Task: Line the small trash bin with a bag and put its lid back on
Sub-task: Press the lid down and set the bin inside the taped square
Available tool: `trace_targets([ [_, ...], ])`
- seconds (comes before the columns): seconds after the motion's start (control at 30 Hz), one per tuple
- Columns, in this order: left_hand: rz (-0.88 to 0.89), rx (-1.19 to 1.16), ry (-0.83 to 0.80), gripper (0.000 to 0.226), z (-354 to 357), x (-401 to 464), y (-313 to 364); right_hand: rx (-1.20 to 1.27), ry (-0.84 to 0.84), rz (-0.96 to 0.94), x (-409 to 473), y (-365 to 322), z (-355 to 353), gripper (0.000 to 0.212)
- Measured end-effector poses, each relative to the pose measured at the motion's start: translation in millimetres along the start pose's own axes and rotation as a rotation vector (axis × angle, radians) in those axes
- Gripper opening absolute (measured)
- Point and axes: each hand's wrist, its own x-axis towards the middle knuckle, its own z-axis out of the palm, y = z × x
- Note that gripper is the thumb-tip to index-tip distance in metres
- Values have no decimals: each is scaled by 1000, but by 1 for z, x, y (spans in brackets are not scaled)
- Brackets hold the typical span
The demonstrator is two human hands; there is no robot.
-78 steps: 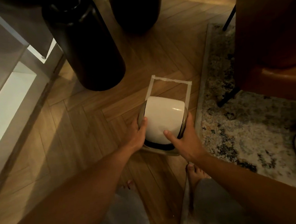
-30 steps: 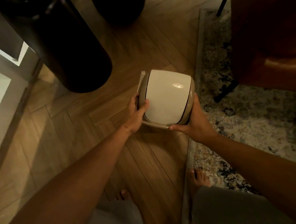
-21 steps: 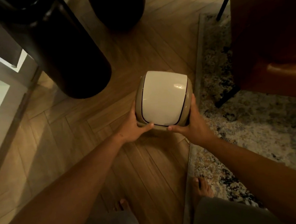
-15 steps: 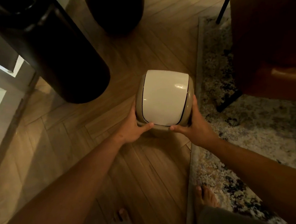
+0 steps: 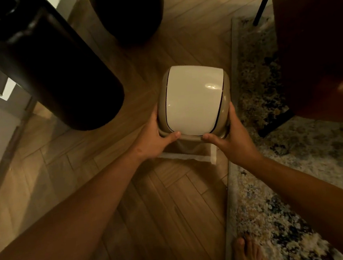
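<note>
Small trash bin: white swing lid seated in beige frame, set on the wood floor at the rug edge. Clasped at both sides by the left hand and right hand (thumbs on the near rim). Bag edge is seen protruding beneath. Dark vase stands near, at left.

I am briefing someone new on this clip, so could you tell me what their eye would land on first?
The glossy cream lid, centre frame, catches a light glint; the left hand and right hand grip its tan rim from either side. A pale bag edge hangs out just below it, over the wooden floor. A large black vase looms at upper left, with a patterned rug on the right.
</note>
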Motion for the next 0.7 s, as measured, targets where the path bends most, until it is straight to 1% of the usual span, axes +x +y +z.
trace_targets([
  [0.23,7,12,26,110,-7,55,14,-80,45,-31,46,-1,-11,115],
  [0.47,-1,45,65,102,-16,98,26,-85,65,37,93,2,-15,112],
  [0.6,5,51,45,100,-17,110,37,-72,52,48,109,3,-21,110],
  [0.7,-41,55,31,103,-15,120,43,-76,41,57,120,1,-26,110],
])
